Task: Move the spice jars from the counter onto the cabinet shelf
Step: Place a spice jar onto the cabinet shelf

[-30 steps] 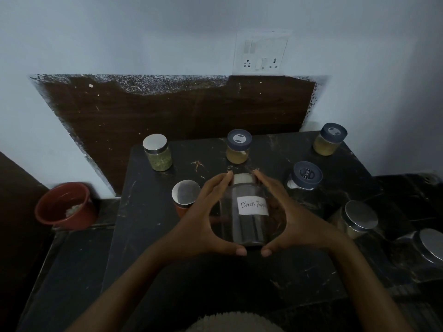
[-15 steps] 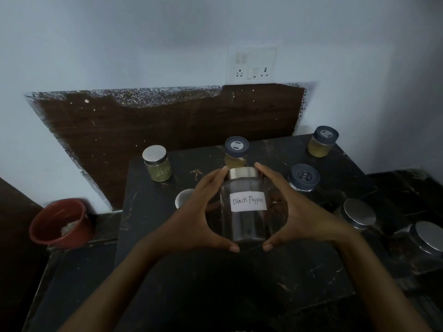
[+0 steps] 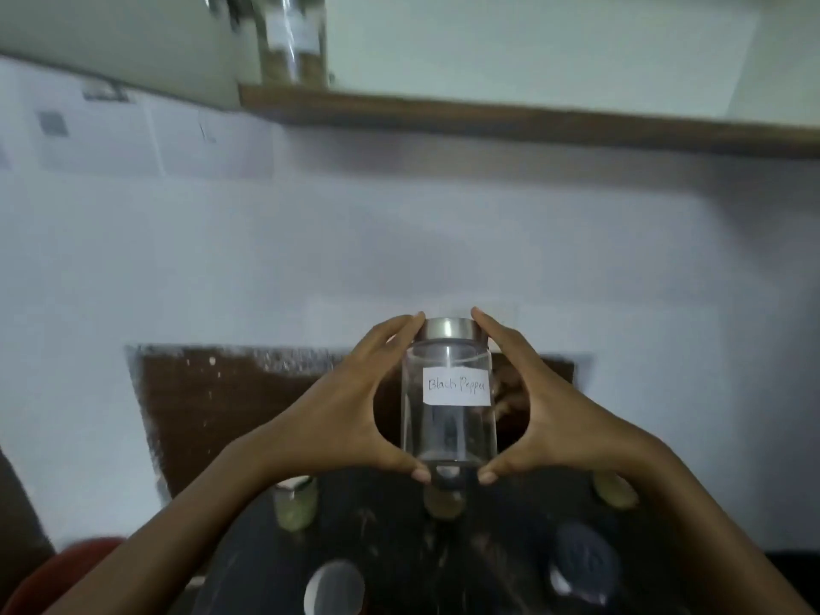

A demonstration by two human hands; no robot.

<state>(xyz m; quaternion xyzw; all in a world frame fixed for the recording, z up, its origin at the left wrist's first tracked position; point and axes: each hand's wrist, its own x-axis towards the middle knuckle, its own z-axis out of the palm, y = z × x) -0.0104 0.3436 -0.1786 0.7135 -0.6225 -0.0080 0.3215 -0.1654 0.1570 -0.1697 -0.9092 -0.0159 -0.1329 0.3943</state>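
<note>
A pale wall [image 3: 399, 237] fills the back. A brown shelf [image 3: 532, 122] runs across the top, and a dark panel [image 3: 230, 406] sits lower down. At the shelf's left end stands a blurred shelf jar [image 3: 293, 42] with a pale label on its side. Below, a black counter [image 3: 488, 548] carries more jars. A green jar [image 3: 295, 503] is at the left rear, a yellow jar [image 3: 443, 503] sits just below the thumbs, and a right jar [image 3: 614, 492] is at the right rear. A steel lid [image 3: 333, 588] and a blue lid [image 3: 581, 565] lie nearer the camera. A red pot [image 3: 66, 570] shows, blurred, at the bottom left corner.

The pepper jar [image 3: 457, 386] is upright in the air, above the counter and well below the shelf, in front of the wall and panel. Its white label reads "Black Pepper" and its steel cap [image 3: 448, 328] is on. The glass looks nearly clear, and I cannot tell what is inside. The left hand [image 3: 350, 415] holds it from the left and the right hand [image 3: 559, 419] from the right. Each hand curves round it, with fingertips at the cap's edge and thumbs under the base, almost meeting. The palms stand off the glass, leaving a gap on either side.
</note>
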